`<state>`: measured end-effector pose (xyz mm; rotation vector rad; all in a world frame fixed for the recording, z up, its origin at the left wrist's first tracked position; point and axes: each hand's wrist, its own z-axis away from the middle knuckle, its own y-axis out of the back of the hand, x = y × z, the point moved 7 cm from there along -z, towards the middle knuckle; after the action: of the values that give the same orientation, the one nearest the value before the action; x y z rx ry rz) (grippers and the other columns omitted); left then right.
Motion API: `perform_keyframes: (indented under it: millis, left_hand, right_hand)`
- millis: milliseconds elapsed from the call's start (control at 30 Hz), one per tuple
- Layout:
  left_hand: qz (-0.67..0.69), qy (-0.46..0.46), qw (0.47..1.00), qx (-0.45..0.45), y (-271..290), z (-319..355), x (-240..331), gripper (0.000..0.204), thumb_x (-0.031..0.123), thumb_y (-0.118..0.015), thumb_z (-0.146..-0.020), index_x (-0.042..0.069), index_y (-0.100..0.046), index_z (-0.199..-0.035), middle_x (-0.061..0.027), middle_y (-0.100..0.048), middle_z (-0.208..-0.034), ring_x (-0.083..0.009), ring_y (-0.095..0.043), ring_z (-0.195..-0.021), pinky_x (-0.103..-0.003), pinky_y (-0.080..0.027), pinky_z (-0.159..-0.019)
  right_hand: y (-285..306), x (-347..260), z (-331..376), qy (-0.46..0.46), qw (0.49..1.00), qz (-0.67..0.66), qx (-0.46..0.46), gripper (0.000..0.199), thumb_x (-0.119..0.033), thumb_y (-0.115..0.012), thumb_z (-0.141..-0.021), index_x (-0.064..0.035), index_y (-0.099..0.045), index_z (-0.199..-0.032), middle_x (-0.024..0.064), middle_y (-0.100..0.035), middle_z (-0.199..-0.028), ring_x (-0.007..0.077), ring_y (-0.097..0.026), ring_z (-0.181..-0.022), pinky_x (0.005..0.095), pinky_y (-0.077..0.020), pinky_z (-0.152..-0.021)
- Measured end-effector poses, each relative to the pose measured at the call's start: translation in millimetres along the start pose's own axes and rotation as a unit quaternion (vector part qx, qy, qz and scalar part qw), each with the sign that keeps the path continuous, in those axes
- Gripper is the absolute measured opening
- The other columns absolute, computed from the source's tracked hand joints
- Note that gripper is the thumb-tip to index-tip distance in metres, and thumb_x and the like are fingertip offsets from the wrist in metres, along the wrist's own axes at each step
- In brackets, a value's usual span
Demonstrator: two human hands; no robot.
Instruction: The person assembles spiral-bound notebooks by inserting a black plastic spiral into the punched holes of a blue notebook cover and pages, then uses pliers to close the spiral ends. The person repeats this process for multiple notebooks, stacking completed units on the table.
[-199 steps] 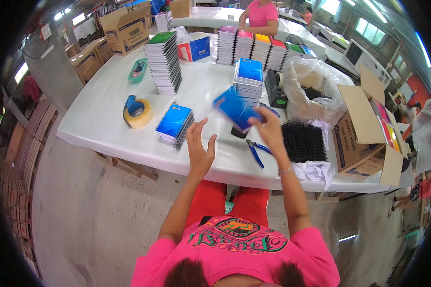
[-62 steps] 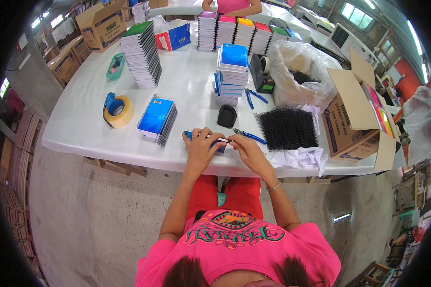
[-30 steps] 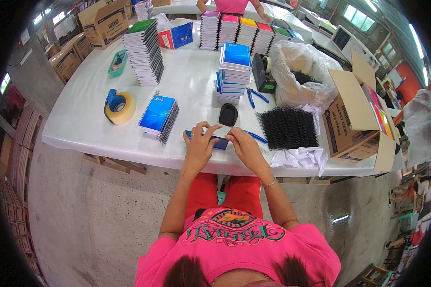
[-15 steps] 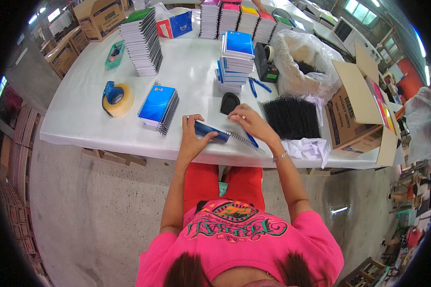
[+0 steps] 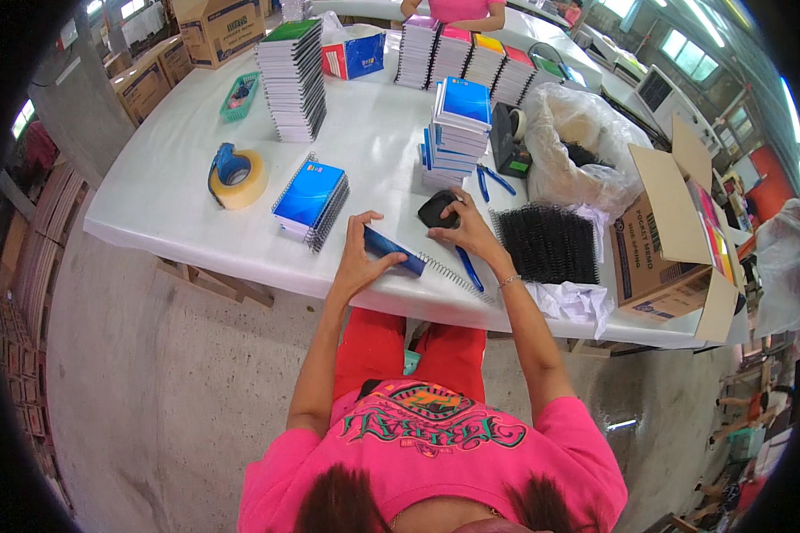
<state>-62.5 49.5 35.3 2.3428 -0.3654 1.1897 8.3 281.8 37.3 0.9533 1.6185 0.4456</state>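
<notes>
My left hand grips a small blue-covered notebook just above the near table edge, thumb on its near side. A metal spiral coil sticks out of the notebook's right end. At the right, my right hand curls its thumb and fingers around the right edge of a small black dish; what the fingertips touch is partly hidden. A blue pen-like tool lies beside the coil, below my right hand. Left of my left hand sits a short stack of blue spiral notebooks.
Behind the dish stands a stack of blue notebooks, with blue-handled cutters beside it. Black coils and an open carton occupy the right. A tape roll and a tall notebook stack are left. Across the table is a person.
My right hand has gone from hovering over the coil to the black dish, its fingers now around the edge. My left hand keeps its grip on the notebook. The whole view has shifted slightly.
</notes>
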Motion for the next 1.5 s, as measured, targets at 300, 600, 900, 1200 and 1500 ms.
perform_keyframes:
  millis: [300, 600, 900, 1200, 1500]
  left_hand:
    - [0.030, 0.040, 0.999, -0.010, -3, 2, -9, 0.115, 0.039, -0.095, -0.055, 0.009, -0.031, -0.146, -0.0120, -0.039, -0.141, -0.0310, -0.046, -0.120, -0.041, -0.040, -0.104]
    - [0.052, 0.052, 0.997, -0.013, -4, 5, -12, 0.118, 0.040, -0.095, -0.054, 0.012, -0.029, -0.147, -0.0142, -0.043, -0.132, -0.0294, -0.046, -0.117, -0.038, -0.041, -0.101]
    - [0.058, 0.065, 0.996, -0.006, -5, 3, -10, 0.130, 0.041, -0.098, -0.049, 0.018, -0.021, -0.152, -0.0160, -0.045, -0.119, -0.0302, -0.048, -0.115, -0.039, -0.037, -0.102]
    - [0.046, 0.071, 0.996, -0.020, -5, 5, -8, 0.125, 0.039, -0.098, -0.050, 0.016, -0.025, -0.149, -0.0166, -0.047, -0.120, -0.0299, -0.051, -0.114, -0.038, -0.042, -0.100]
    - [0.096, 0.108, 0.989, -0.036, -6, 3, -10, 0.116, 0.036, -0.097, -0.052, 0.014, -0.032, -0.145, -0.0154, -0.051, -0.115, -0.0286, -0.054, -0.108, -0.037, -0.042, -0.099]
  right_hand:
    - [2, -48, 48, -0.043, 0.794, -0.566, -0.217, 0.035, -0.036, -0.067, -0.094, -0.0036, -0.061, -0.106, 0.0105, -0.061, -0.124, 0.0191, -0.056, -0.115, 0.0318, -0.0416, -0.103]
    - [6, -55, 62, -0.142, 0.930, -0.283, -0.188, 0.026, -0.025, -0.076, -0.084, -0.0028, -0.069, -0.095, 0.0126, -0.054, -0.140, 0.0202, -0.056, -0.116, 0.0309, -0.0446, -0.098]
    - [20, -50, 50, -0.220, 0.943, -0.242, -0.059, 0.024, -0.024, -0.075, -0.086, -0.0037, -0.069, -0.097, 0.0086, -0.066, -0.113, 0.0089, -0.055, -0.090, 0.0232, -0.0448, -0.082]
    - [12, -55, 46, -0.157, 0.930, -0.320, -0.085, 0.037, -0.034, -0.078, -0.083, -0.0026, -0.070, -0.101, 0.0018, -0.065, -0.091, 0.0083, -0.054, -0.079, 0.0252, -0.0432, -0.069]
    - [5, -67, 42, -0.142, 0.935, -0.291, -0.144, 0.031, -0.029, -0.072, -0.090, -0.0011, -0.067, -0.102, 0.0029, -0.067, -0.109, 0.0093, -0.057, -0.094, 0.0261, -0.0453, -0.089]
